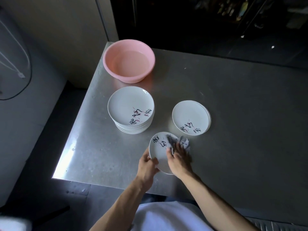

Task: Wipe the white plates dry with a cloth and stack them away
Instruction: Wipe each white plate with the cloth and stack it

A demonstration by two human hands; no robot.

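Gripping the round white lettered plate (159,151) by its near rim, the left hand (147,165) steadies it above the steel counter (233,114) while the right hand (179,157) presses a grey cloth (178,142) onto it.

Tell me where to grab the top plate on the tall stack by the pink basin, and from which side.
Probably take the top plate by its near rim, thumb on top and fingers under the lip. It lies flat, nested on the tall stack, so only the upturned rim offers a hold; the pink basin crowds the far side.
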